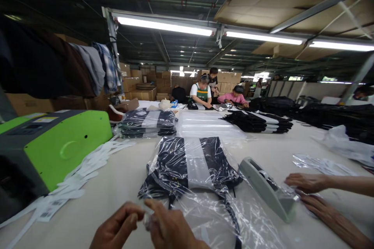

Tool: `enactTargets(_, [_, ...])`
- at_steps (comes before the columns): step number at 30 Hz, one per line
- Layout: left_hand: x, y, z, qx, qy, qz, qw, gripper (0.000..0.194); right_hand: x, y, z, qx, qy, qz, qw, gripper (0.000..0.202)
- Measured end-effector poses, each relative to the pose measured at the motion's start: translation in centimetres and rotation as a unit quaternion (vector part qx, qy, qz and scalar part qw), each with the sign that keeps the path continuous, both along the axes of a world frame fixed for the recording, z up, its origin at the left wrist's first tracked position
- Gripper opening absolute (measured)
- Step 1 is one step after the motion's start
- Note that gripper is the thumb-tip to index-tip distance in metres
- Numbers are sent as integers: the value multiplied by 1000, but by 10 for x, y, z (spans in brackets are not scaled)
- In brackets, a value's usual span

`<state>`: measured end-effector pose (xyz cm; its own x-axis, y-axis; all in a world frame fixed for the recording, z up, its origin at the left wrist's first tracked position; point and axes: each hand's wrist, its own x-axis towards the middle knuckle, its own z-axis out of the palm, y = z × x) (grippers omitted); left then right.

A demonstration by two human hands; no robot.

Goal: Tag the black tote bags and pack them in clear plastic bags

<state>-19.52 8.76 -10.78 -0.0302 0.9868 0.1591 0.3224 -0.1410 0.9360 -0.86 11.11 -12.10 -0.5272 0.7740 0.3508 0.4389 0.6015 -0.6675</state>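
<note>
In front of me lies a folded dark navy fabric item with straps, a pale band across its middle. A clear plastic bag covers it, its loose end spreading toward me. My left hand is closed at the near edge, thumb and fingertips pinched together; whatever they hold is too small to tell. Beside it, my right hand is closed around a bunched bit of clear plastic. Whether this plastic joins the bag cannot be seen.
A grey-green tape dispenser stands on the right, another person's hands at its near end. Left is a green machine with white label strips. Bagged stacks, clear bags and black folded items lie farther back.
</note>
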Motion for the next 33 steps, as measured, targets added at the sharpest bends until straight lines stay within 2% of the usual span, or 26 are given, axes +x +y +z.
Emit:
enactTargets(3, [-9, 42, 1, 57, 30, -81, 995, 61, 17, 1, 12, -37, 99, 10, 994, 32])
enactTargets(5, [-14, 65, -1, 29, 58, -165, 984, 65, 23, 2, 17, -104, 158, 6, 982, 21])
enactTargets(7, [-17, 81, -6, -21, 93, -219, 971, 60, 30, 7, 21, -169, 212, -20, 962, 26])
enactTargets(11, [-24, 101, -17, -64, 133, -237, 960, 46, 53, 40, 21, -278, 265, -75, 920, 38])
enactTargets(14, [-30, 111, -28, -51, 193, -207, 958, 36, 76, 73, 12, -330, 268, -127, 896, 41])
enactTargets(17, [-32, 120, -44, -11, 289, -145, 946, 19, 95, 101, -8, -299, 202, -181, 915, 39])
enactTargets(20, [-29, 124, -57, 14, 313, -100, 944, 25, 105, 118, -28, -206, 72, -212, 953, 38])
enactTargets(22, [-25, 124, -60, 18, 322, -76, 943, 28, 108, 124, -36, -152, 16, -220, 963, 34])
enactTargets(25, [-16, 118, -56, 47, 356, -44, 932, 24, 110, 126, -35, -119, -17, -225, 967, 24])
enactTargets(29, [10, 112, -41, 138, 380, 4, 915, 13, 116, 124, -24, -95, -65, -232, 966, 19])
enactTargets(31, [33, 115, -35, 162, 364, -3, 917, 11, 120, 125, -22, -96, -83, -238, 963, 17])
enactTargets(33, [61, 122, -32, 160, 352, -42, 921, 13, 124, 126, -24, -105, -96, -243, 960, 16])
